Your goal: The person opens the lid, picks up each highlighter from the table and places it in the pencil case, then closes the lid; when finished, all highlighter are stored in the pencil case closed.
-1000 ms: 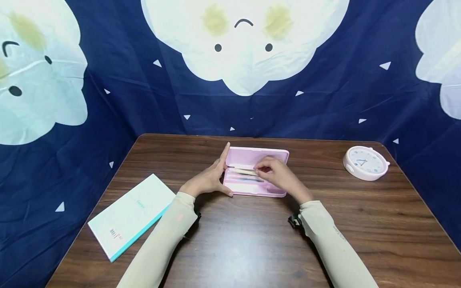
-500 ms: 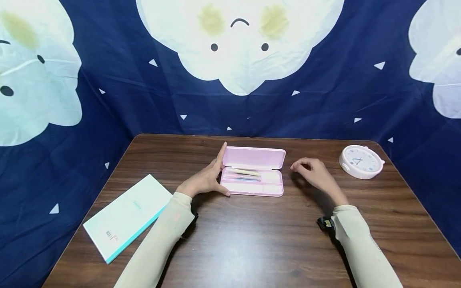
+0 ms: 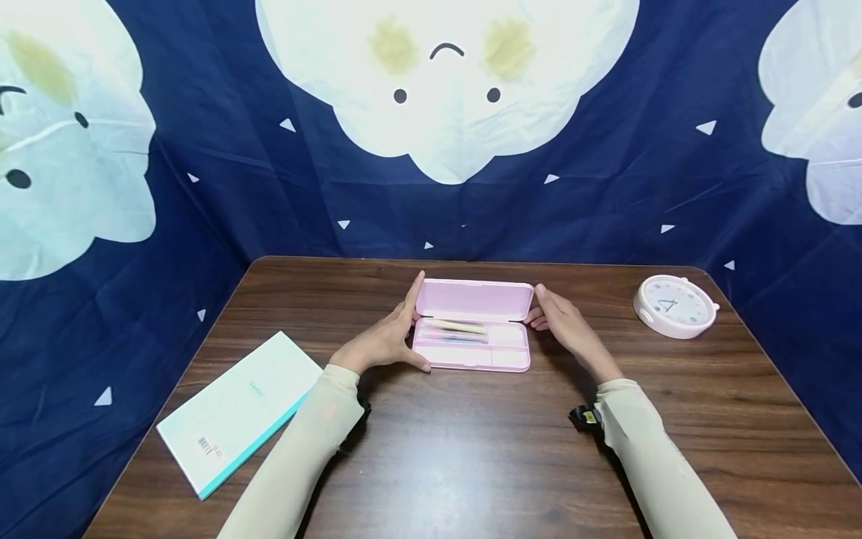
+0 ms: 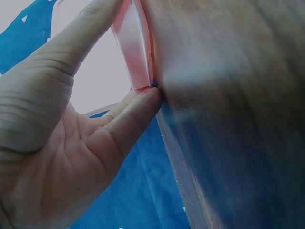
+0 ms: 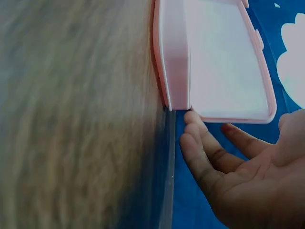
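Note:
A pink pencil case (image 3: 474,300) lies open on the table, its lid raised on the far side. In its tray rest several pens (image 3: 461,327), one pale yellow. My left hand (image 3: 380,338) is spread at the case's left end. In the left wrist view the thumb lies along the near side of the tray (image 4: 136,47), and fingertips (image 4: 151,98) touch its hinge-side corner. At the right end is my right hand (image 3: 569,329), fingers extended and holding nothing. Its fingertips (image 5: 191,117) are close to the hinge corner in the right wrist view; contact is unclear.
A white book (image 3: 239,412) with a turquoise edge lies to the left, beside my left forearm. The round white clock (image 3: 676,306) sits at the far right of the brown wooden table (image 3: 471,464). A blue cloud-print cloth (image 3: 283,202) hangs behind the table.
My right hand withdrew from the pens to the right, then came back to the case's right end with its fingers straightened. The left hand stayed at the left end.

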